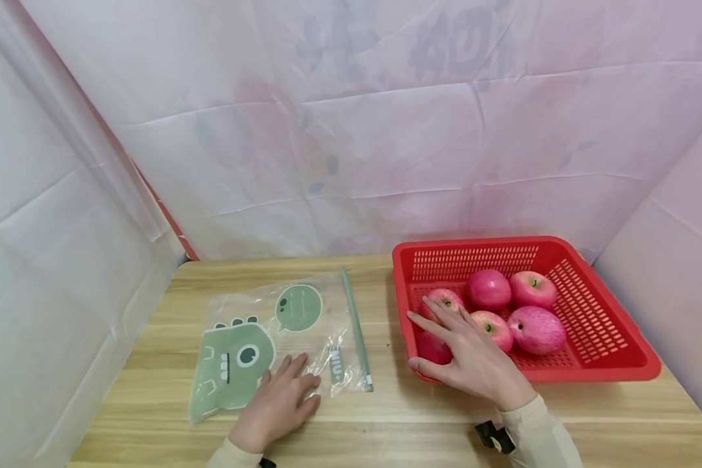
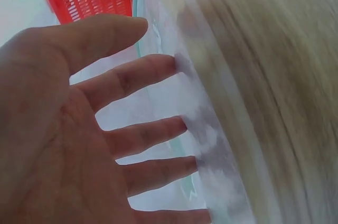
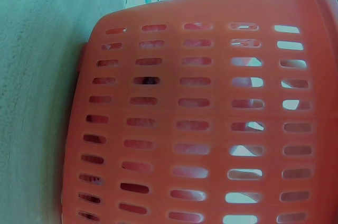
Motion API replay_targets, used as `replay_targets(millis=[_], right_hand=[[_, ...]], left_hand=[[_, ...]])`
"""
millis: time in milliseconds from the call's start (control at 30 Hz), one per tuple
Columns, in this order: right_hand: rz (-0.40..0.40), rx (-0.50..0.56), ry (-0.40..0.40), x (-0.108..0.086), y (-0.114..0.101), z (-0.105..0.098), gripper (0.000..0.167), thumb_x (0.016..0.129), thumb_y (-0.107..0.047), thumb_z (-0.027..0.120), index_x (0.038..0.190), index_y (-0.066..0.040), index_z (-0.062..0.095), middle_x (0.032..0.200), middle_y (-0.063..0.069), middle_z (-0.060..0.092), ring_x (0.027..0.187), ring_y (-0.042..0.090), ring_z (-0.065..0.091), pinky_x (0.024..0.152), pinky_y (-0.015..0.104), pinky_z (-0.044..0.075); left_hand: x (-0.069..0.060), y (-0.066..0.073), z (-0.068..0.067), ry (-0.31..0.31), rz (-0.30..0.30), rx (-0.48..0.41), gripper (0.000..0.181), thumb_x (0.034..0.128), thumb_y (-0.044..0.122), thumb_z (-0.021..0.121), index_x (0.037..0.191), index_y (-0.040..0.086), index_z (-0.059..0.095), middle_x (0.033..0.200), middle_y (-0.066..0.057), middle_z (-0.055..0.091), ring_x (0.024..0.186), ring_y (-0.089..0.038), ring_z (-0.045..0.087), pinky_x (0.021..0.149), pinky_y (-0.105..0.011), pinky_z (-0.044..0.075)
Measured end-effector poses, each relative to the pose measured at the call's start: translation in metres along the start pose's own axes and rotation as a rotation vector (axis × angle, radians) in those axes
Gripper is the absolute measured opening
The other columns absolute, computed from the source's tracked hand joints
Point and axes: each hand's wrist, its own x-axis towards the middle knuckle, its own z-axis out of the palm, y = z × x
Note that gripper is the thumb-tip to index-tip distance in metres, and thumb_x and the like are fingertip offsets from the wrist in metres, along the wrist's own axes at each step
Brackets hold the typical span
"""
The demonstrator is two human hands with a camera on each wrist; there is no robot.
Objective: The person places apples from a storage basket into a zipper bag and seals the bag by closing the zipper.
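Note:
A clear plastic bag (image 1: 322,305) with a green cartoon monster print and a green slider strip (image 1: 357,328) lies flat on the table. My left hand (image 1: 282,396) rests on its front edge; in the left wrist view the fingers (image 2: 150,176) are spread and nearly straight, fingertips at the bag. Reaching over the front left of a red basket (image 1: 605,374), my right hand (image 1: 474,357) spreads its fingers above an apple (image 1: 444,298) and a darker one (image 1: 434,348), partly covering both. Whether it touches them I cannot tell. The right wrist view shows only the slotted basket wall (image 3: 166,89).
More apples lie in the basket: a dark pink one (image 1: 488,289), a lighter one (image 1: 533,289) and a large one (image 1: 537,330) among them. Pale cloth sheets (image 1: 351,130) hang behind and beside the wooden table (image 1: 380,429).

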Motion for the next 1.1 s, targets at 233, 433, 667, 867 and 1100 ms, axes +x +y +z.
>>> replay_targets(millis=[233,433,667,867,1100], right_hand=[[0.002,0.002,-0.002,-0.001,0.001,0.000,0.074,0.087,-0.069,0.066,0.151,-0.034,0.050,0.165,0.009,0.034,0.152,0.041,0.028,0.122,0.061,0.025],[-0.001,0.002,0.006,-0.001,0.001,0.001,0.074,0.087,-0.068,0.067,0.150,-0.034,0.050,0.164,0.009,0.035,0.152,0.040,0.029,0.121,0.062,0.026],[0.006,0.011,0.008,-0.001,0.001,0.002,0.073,0.087,-0.069,0.066,0.150,-0.034,0.051,0.164,0.008,0.036,0.152,0.037,0.030,0.120,0.064,0.028],[-0.002,0.004,0.014,0.000,0.001,0.001,0.074,0.087,-0.070,0.066,0.150,-0.035,0.050,0.164,0.007,0.036,0.151,0.036,0.032,0.119,0.064,0.030],[-0.005,-0.005,0.022,0.000,0.001,0.000,0.073,0.087,-0.069,0.066,0.150,-0.035,0.051,0.163,0.008,0.037,0.151,0.036,0.033,0.118,0.064,0.032]], left_hand=[[0.001,0.002,0.001,0.072,0.033,0.056,0.019,0.0903,0.033,0.073,0.097,0.015,0.074,0.141,-0.021,0.058,0.130,-0.051,0.053,0.100,-0.082,0.036],[0.014,0.024,0.007,0.129,0.145,0.117,0.038,0.0932,0.032,0.071,0.128,0.019,0.067,0.141,-0.018,0.059,0.131,-0.040,0.056,0.102,-0.071,0.044],[0.033,0.041,0.017,0.180,0.183,0.127,0.042,0.0923,0.029,0.071,0.134,0.028,0.065,0.125,-0.014,0.063,0.113,-0.029,0.063,0.079,-0.051,0.055],[0.041,0.047,0.023,0.133,0.119,0.077,0.044,0.0911,0.028,0.072,0.135,0.028,0.066,0.121,-0.015,0.060,0.113,-0.031,0.059,0.072,-0.049,0.053],[0.046,0.051,0.027,0.161,0.105,0.136,0.039,0.0903,0.032,0.074,0.129,0.026,0.070,0.117,-0.014,0.058,0.106,-0.030,0.056,0.064,-0.045,0.050]])
